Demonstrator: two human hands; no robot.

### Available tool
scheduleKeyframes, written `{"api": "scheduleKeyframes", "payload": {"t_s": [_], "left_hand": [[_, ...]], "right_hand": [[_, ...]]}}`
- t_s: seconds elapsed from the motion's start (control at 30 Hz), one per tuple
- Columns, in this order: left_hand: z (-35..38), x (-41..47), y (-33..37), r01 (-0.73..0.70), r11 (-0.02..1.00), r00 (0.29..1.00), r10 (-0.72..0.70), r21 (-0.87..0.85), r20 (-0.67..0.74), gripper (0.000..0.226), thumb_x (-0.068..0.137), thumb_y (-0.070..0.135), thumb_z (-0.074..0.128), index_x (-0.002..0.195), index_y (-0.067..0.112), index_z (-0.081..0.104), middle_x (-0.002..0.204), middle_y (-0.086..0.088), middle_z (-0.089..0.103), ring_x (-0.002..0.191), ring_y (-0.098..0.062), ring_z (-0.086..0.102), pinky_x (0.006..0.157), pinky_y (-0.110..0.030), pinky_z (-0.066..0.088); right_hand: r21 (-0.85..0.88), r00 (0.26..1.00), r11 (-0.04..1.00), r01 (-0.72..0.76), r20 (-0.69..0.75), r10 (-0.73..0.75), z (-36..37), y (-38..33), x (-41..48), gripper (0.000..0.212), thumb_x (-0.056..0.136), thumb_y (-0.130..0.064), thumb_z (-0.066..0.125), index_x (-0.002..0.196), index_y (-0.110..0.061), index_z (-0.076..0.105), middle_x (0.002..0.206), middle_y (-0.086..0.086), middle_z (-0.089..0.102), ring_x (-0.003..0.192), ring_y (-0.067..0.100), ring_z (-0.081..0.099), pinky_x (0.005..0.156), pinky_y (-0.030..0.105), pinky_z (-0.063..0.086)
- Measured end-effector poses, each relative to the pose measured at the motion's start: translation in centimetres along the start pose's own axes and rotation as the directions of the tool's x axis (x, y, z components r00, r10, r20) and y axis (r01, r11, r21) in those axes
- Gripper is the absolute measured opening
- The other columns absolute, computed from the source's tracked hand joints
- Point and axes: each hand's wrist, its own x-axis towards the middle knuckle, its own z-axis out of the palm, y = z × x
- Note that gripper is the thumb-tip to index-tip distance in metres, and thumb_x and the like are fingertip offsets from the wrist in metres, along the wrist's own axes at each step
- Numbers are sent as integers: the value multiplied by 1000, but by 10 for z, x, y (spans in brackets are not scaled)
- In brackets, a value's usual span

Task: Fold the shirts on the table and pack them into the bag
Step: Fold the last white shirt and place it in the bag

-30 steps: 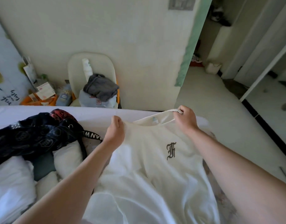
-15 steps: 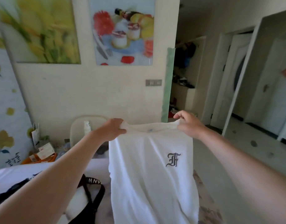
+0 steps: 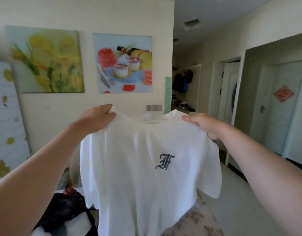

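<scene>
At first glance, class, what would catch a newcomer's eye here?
A white T-shirt with a dark gothic letter on its chest hangs mid-frame, gripped at the shoulders by the left hand and right hand. Behind it, a flower painting and a dessert painting brighten the wall.

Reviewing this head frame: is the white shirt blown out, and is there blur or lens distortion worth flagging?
Head view: the white shirt is bright, folds faint, but its dark logo reads clearly. Head view: the left hand and right hand holding the shoulders look slightly soft. Head view: wide-angle bending tilts the door frame at right and stretches both forearms.
</scene>
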Motion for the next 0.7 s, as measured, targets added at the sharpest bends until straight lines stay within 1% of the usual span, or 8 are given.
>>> {"api": "scheduleKeyframes", "payload": {"t_s": [0.07, 0.17, 0.23, 0.3, 0.4, 0.5, 0.6, 0.7], "left_hand": [[-16, -3, 5, -10, 1000, 1000, 9, 23, 11, 20, 93, 20, 49, 101, 19, 67, 101, -2, 66, 95, -27, 58, 76, -32, 41], [-12, 0, 11, -43, 990, 998, 37, 138, 45, 28, 94, 19, 48, 112, 19, 69, 118, -7, 65, 109, -29, 57, 83, -30, 39], [9, 6, 3, -31, 986, 993, 12, 162, 116, 26, 94, 20, 47, 109, 19, 69, 119, -7, 65, 107, -27, 56, 81, -29, 38], [41, 12, -12, 9, 990, 983, -35, 141, 180, 20, 92, 20, 46, 92, 19, 67, 107, -6, 66, 94, -24, 55, 73, -29, 39], [98, 17, -32, 86, 990, 959, -112, 108, 260, 18, 89, 13, 45, 74, 17, 55, 84, -4, 59, 83, -25, 54, 60, -29, 34], [163, 19, -63, 125, 980, 910, -176, 157, 376, 17, 90, 16, 43, 83, 18, 59, 92, -4, 59, 95, -27, 57, 72, -29, 38], [237, 25, -121, 149, 952, 867, -256, 268, 427, 40, 77, 46, 26, 87, 27, 59, 110, -6, 68, 107, -29, 60, 94, -39, 46], [285, 12, -141, 107, 936, 867, -252, 334, 429, 37, 94, 31, 43, 124, 19, 62, 132, -11, 58, 122, -31, 51, 101, -37, 43]], "right_hand": [[83, 984, 989, -125, 140, 113, -12, -5, -3, 33, 90, -32, 64, 108, -5, 72, 105, 18, 73, 91, 29, 71, 82, 36, 57], [41, 969, 981, -191, 165, 182, -19, 3, 5, 31, 87, -26, 63, 105, -3, 73, 101, 19, 72, 88, 30, 69, 82, 36, 53], [-73, 984, 984, -160, 65, 164, -16, 16, 18, 19, 91, -15, 58, 85, -7, 75, 88, 17, 71, 77, 26, 68, 72, 31, 52], [-284, 994, 956, -77, -98, 51, -11, 36, 37, 27, 87, -11, 61, 63, -19, 71, 75, 7, 66, 68, 20, 63, 64, 26, 46], [-524, 984, 849, -72, -176, -25, 1, 85, 74, 19, 88, -23, 68, 70, -25, 72, 74, -4, 69, 71, 13, 63, 60, 25, 44], [-629, 985, 773, -75, -165, -39, 17, 152, 114, 25, 92, -29, 65, 78, -10, 73, 79, 8, 72, 77, 23, 67, 64, 34, 48], [-642, 986, 755, -130, -164, 30, 32, 217, 146, 32, 92, -31, 65, 69, -8, 66, 71, 10, 66, 73, 28, 64, 60, 33, 42], [-721, 975, 669, -181, -223, 23, 48, 272, 171, 41, 88, -40, 65, 57, -15, 56, 64, 5, 59, 73, 28, 63, 64, 33, 45]]}}
